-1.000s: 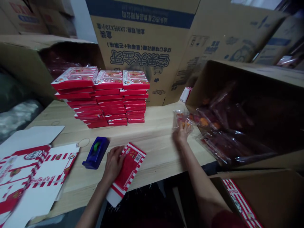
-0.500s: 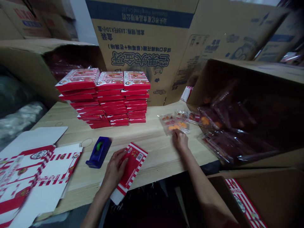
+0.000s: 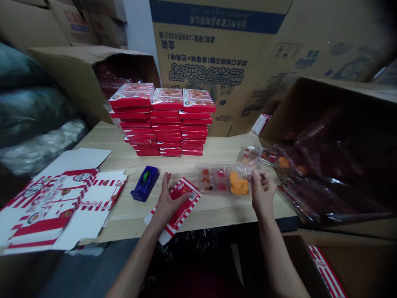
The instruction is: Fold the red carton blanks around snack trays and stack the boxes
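Note:
My left hand point(image 3: 168, 203) is over a flat red-and-white striped carton point(image 3: 182, 203), thumb across its top face and fingers at its left edge. White flaps stick out from the carton's near end. With pinched fingers, my right hand point(image 3: 263, 188) holds the right edge of a clear plastic tray point(image 3: 219, 191) of sweets. Orange pieces lie in its right part, with small red and brown ones to the left. The tray's left end is close to the carton's far end. A blue tape dispenser point(image 3: 145, 184) with green tape stands left of my left hand.
Stacked red cartons point(image 3: 166, 124) stand at the back. Unfolded carton blanks point(image 3: 58, 198) lie on the left. More clear packs point(image 3: 305, 200) spill from an open cardboard box point(image 3: 350, 89) on the right. Another open box point(image 3: 366, 256) sits below the table's right edge.
My right hand has taken hold of a clear tray of sweets and drawn it toward the carton. The fingers of my left hand have spread wider at the carton. The view has shifted.

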Motion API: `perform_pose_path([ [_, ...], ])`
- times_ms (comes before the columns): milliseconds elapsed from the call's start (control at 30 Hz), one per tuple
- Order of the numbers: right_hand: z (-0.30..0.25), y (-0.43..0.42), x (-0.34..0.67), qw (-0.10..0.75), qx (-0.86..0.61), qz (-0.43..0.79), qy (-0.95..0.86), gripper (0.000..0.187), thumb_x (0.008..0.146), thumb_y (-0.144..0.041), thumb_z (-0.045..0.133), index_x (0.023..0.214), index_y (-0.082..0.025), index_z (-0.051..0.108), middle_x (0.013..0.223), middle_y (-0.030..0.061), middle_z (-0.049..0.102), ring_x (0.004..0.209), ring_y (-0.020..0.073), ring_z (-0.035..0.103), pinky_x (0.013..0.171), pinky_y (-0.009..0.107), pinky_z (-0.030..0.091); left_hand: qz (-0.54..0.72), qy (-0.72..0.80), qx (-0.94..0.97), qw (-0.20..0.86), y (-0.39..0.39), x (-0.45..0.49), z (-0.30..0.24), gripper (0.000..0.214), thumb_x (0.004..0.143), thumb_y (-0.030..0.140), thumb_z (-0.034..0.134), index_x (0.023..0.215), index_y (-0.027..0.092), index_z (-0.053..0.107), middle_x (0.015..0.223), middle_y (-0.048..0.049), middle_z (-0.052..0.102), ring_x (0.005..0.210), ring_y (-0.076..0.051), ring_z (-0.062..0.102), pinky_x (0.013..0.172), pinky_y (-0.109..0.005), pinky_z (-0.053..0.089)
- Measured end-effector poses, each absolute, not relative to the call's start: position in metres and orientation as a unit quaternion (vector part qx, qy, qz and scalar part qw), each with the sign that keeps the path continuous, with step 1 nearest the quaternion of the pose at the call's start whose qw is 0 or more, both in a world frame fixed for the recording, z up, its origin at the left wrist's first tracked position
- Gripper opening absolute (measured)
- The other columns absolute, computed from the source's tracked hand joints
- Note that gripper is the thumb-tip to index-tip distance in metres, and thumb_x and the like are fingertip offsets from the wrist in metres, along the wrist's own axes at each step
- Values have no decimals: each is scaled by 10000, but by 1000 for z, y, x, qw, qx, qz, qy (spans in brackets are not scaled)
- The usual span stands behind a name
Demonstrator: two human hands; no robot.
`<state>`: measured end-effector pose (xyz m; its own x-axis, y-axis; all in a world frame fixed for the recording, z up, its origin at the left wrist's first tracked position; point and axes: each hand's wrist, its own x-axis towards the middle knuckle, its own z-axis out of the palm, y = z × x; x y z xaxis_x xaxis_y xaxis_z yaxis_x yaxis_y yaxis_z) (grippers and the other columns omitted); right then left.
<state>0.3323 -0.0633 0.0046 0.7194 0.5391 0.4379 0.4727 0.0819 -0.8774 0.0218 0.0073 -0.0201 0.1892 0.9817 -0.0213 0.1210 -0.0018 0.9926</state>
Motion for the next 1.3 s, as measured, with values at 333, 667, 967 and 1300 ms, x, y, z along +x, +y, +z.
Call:
perform_pose_path([
  [333,-4,-48,233,619,-549,389,-405,333,882,-538,732,981,-223,701,805,7,728,725,163,673,706,279,539,382,399,408,727,-30,-40,-10,358,763,324,888,1057,145,789,990,-103,825,834,-220,779,825,-339,625],
  [667,-27,10,168,26,-387,378,-840,1254,525,-462,984,1610,-309,374,1737,133,211,1593,477,57,1250,692,50,561,605,215,522,-89,-197,22,486,563,231,982,994,125,785,805,-45,807,616,-171,739,576,-227,616],
  [967,-59,28,141,-23,-358,303,-883,1347,566,-367,892,1672,-238,133,1645,221,340,1578,423,191,1250,650,-53,536,641,133,533,-130,-200,-13,459,554,276,989,905,115,741,723,-23,771,544,-154,703,518,-235,588],
  [1300,-74,1,157,19,-425,264,-866,1344,569,-351,881,1670,-201,124,1596,240,354,1558,392,238,1259,611,-70,408,608,227,642,-119,-180,-51,419,672,402,924,950,134,760,818,-77,791,716,-222,750,686,-297,580],
])
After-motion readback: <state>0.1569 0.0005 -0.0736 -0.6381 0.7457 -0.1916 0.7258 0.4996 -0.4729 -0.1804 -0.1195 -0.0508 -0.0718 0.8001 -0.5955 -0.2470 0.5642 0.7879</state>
